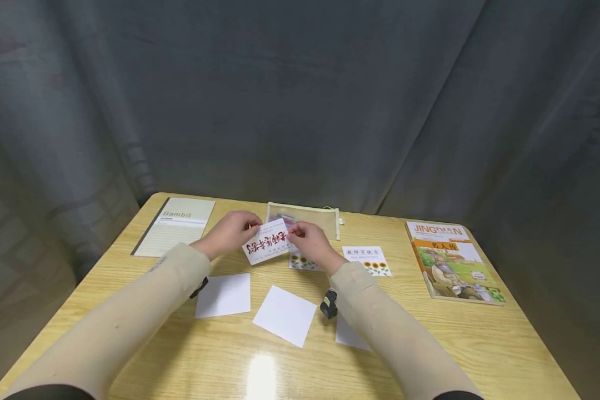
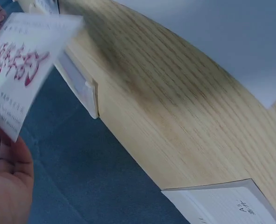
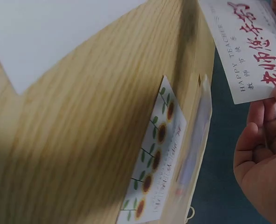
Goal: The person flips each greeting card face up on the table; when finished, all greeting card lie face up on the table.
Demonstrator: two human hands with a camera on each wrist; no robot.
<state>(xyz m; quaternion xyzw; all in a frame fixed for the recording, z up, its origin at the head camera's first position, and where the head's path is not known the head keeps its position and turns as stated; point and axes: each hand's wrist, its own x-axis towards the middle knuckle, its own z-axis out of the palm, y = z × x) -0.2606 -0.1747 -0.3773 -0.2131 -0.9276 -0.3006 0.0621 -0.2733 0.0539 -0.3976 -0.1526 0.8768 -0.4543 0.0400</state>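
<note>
A white greeting card (image 1: 267, 244) with red brush lettering is held tilted above the far middle of the table. My left hand (image 1: 230, 233) pinches its left edge between thumb and fingers. At the opposite edge, my right hand (image 1: 312, 241) grips it the same way. The lettering appears upside down in the head view; in the right wrist view the card (image 3: 254, 51) also shows small print reading "Happy Teacher's". Partly hidden beneath the right hand lies a sunflower card (image 1: 302, 262). Another sunflower card (image 1: 366, 261) lies to its right.
Nearer me lie three white cards, at left (image 1: 223, 296), middle (image 1: 286, 315) and right (image 1: 350, 333), the last partly under my right sleeve. A mesh zip pouch (image 1: 325, 222) sits at the back edge. A notebook (image 1: 175, 228) is far left, a illustrated book (image 1: 452, 264) far right.
</note>
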